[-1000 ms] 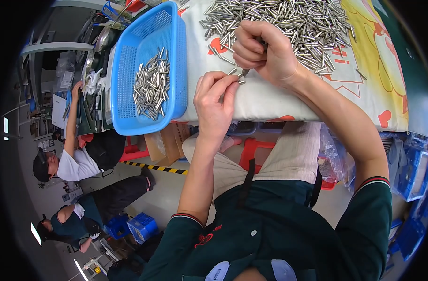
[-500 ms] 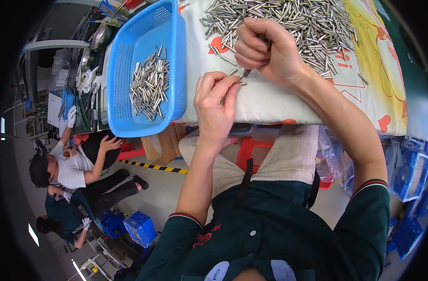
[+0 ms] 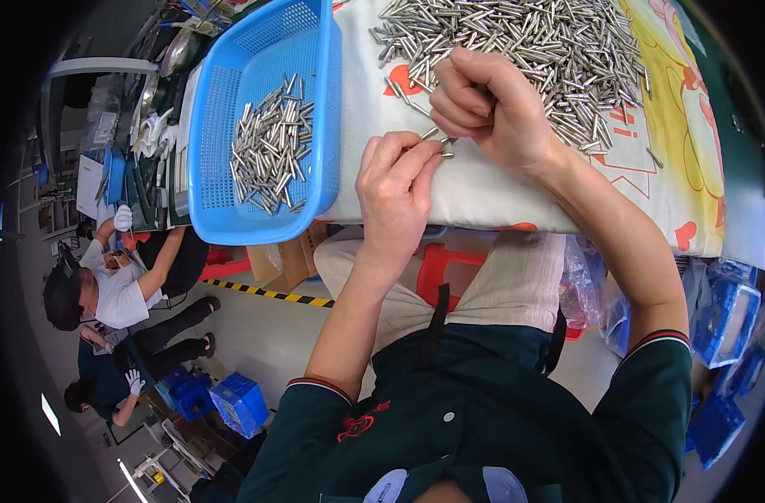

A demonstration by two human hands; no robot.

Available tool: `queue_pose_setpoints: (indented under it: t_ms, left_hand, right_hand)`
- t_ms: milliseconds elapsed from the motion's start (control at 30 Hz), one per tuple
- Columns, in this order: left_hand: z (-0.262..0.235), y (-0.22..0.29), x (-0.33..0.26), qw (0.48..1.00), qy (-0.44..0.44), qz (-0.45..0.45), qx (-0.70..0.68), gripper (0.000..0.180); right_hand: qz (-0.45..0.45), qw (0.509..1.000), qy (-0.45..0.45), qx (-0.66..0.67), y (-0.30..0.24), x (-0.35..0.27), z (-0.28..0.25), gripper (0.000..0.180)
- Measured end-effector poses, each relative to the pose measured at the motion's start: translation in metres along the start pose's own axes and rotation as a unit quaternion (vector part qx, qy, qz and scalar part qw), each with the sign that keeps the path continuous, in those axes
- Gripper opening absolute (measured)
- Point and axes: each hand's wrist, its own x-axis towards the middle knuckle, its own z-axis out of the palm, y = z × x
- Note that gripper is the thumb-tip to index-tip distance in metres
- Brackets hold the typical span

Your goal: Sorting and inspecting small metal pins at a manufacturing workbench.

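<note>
My left hand (image 3: pixel 397 189) pinches a small silver metal pin (image 3: pixel 447 154), its end poking out past thumb and forefinger. Just right of it, my right hand (image 3: pixel 504 109) is curled into a fist around a thin dark-tipped tool, mostly hidden by the fingers; its tip meets the pin. Beyond both hands spreads a large heap of similar silver pins (image 3: pixel 558 50) on a patterned cloth (image 3: pixel 516 197). To the left stands a blue perforated plastic basket (image 3: pixel 326 134), and several pins (image 3: pixel 269 147) lie piled inside it.
A cardboard box (image 3: pixel 294 258) and a red stool (image 3: pixel 433 272) are below the table edge. Two people (image 3: pixel 131 293) are at the left, some wearing white gloves. Blue crates (image 3: pixel 728 323) stand at the lower right, more (image 3: pixel 238 404) on the floor at left.
The view has shifted slightly, so basket, heap and hands sit a little differently. Both hands keep their grips close together. The gloved person at left has lowered an arm.
</note>
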Motion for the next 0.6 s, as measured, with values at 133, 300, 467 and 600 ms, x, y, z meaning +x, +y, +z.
queue_pose_setpoints:
  t_ms: [133,300,467,600]
  left_hand:
    - [-0.001,-0.001,0.001,1.000,-0.001,0.009,-0.002,0.013]
    - [0.000,-0.001,0.002,1.000,-0.001,0.006,-0.008,0.013]
    - [0.001,-0.002,0.001,1.000,-0.004,-0.001,-0.006,0.010]
    - [-0.001,-0.001,-0.003,1.000,0.001,-0.006,0.013,0.010]
  right_hand:
    - [0.008,1.000,0.014,0.022,0.000,0.002,0.000,0.043]
    - [-0.008,1.000,0.002,0.015,0.000,0.001,0.000,0.041]
    - [0.036,0.997,0.046,0.054,0.001,0.003,-0.005,0.037]
    - [-0.063,0.994,0.043,0.079,-0.028,0.002,-0.011,0.038]
